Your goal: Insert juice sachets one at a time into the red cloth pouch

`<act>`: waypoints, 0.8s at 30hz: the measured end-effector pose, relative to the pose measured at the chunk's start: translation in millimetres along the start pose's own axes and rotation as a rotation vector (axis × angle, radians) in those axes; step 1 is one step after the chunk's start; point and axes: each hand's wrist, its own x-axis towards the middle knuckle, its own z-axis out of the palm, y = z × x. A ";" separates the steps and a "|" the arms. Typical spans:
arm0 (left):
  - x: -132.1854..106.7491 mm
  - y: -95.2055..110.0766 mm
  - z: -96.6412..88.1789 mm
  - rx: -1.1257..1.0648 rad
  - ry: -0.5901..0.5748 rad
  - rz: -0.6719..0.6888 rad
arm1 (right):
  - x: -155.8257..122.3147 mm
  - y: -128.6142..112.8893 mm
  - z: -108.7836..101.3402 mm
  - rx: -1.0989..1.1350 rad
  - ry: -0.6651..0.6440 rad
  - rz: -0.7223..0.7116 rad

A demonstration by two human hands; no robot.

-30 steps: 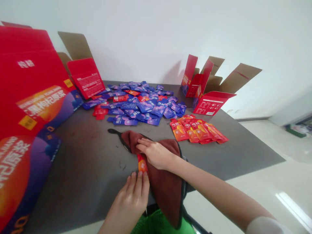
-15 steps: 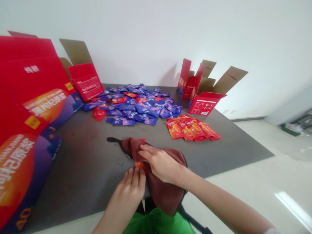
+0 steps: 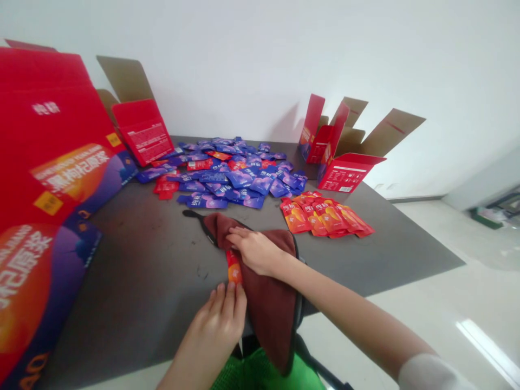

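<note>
Red-and-orange flat glossy pouch (image 3: 234,268) lay on grey tabletop (image 3: 138,281). Left fingers (image 3: 228,299), together, covered its near end; right fingers (image 3: 239,238) pressed soft brown cloth (image 3: 271,303) at its far end. Could not tell if pinching. Judged light, pliable, slippery; best held by edges.

The cloth (image 3: 270,309) at lower centre is reddish-brown with black edging; the pouch (image 3: 234,268) against it, red and orange. Right of centre, the spread of pouches (image 3: 327,218) repeats those colours. The large carton (image 3: 36,141) at left is red, patterned orange and purple-blue, with white lettering. The bench (image 3: 125,260) is grey.
</note>
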 end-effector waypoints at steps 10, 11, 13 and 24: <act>1.7 4.1 -2.8 -0.080 -0.068 -0.065 | -50.7 -44.7 -25.8 0.031 0.000 -0.026; 0.6 5.1 -1.3 -0.081 -0.078 -0.076 | -54.7 -47.0 -20.8 0.010 -0.026 -0.048; -1.7 7.4 2.1 -0.075 -0.078 -0.093 | -55.7 -46.2 -11.1 -0.027 -0.041 -0.073; 1.8 -0.6 -1.9 -0.109 -0.022 -0.046 | 9.3 4.6 1.9 -0.010 -0.016 0.007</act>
